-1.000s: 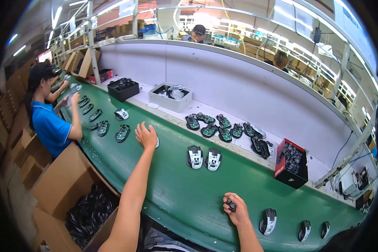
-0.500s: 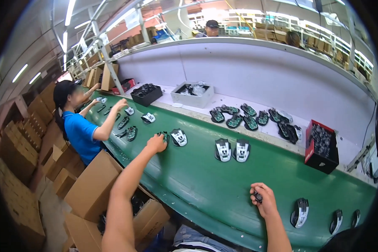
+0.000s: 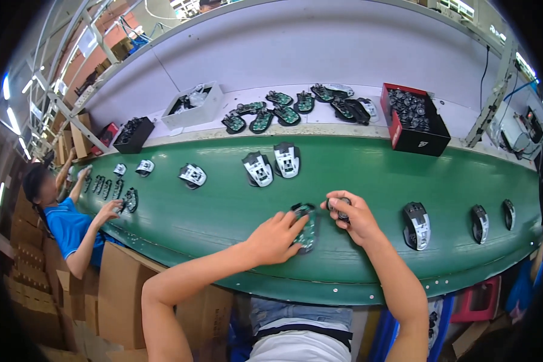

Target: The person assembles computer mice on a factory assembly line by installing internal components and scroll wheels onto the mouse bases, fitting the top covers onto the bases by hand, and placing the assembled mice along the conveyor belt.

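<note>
My left hand [image 3: 274,238] has its fingers on the edge of a mouse base with a green circuit board [image 3: 308,232], which is at the middle of the green belt. Close on its right, my right hand [image 3: 359,220] is closed around small dark parts [image 3: 340,209]; the fingers partly cover them. Beyond my hands stand two black-and-white computer mouse shells [image 3: 257,169] side by side, with another mouse shell [image 3: 192,175] to their left. Right of my right hand sits a further mouse shell [image 3: 417,226].
Several circuit-board mouse bases [image 3: 260,121] lie on the white shelf. A red-and-black box of dark parts [image 3: 413,117], a white bin [image 3: 192,105] and a black bin [image 3: 133,136] stand there too. At left a co-worker in blue [image 3: 69,223] handles boards; cardboard boxes [image 3: 117,295] stand below.
My left hand has come from the far left to the middle, bringing a circuit-board mouse base. My right hand, still holding dark parts, is now close beside it. The view has turned right.
</note>
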Demonstrator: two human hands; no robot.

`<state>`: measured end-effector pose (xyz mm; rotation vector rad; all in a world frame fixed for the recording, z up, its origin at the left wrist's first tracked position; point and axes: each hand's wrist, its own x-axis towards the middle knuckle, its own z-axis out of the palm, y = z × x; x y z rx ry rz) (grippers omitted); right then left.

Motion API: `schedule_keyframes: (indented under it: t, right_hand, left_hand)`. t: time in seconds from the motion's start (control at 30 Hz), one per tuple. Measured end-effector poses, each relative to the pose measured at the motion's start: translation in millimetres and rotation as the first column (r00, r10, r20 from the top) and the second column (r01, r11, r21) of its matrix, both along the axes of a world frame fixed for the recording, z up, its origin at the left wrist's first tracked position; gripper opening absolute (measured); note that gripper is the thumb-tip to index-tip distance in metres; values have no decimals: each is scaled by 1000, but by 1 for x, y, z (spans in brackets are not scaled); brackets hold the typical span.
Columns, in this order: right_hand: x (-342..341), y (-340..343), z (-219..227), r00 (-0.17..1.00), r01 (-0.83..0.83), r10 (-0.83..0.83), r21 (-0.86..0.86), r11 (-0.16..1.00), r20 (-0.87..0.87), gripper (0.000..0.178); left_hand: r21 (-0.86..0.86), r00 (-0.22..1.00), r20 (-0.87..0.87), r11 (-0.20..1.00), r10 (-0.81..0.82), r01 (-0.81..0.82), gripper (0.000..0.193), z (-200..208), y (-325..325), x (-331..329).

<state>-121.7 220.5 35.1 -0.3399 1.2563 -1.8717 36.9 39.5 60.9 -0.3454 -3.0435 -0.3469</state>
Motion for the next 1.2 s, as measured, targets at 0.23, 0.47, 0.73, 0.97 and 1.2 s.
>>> schedule_keyframes:
  t: [0.23, 0.47, 0.73, 0.97, 1.2]
  right_hand:
    - [-32, 9, -4, 949, 251, -230, 74, 965, -215, 34]
    - [-27, 6, -5, 949, 184, -161, 64, 981, -270, 31]
    - [-3, -4, 3, 915, 221, -156, 140, 965, -373, 18]
    - [0, -13, 2, 668, 339, -119, 159, 927, -735, 30]
    - [-20, -1, 17, 653, 208, 137, 350, 913, -745, 27]
  left_hand:
    - [246, 942, -320, 969, 103, -23, 24, -28, 35, -79]
    - [726, 854, -359, 688, 376, 1, 34, -41, 41, -98]
    - [717, 858, -416, 689, 302, 105, 25, -42, 30, -91]
    - [690, 811, -431, 724, 395, 14, 22, -48, 23, -91]
    - [630, 823, -475, 774, 313, 69, 26, -56, 17, -88]
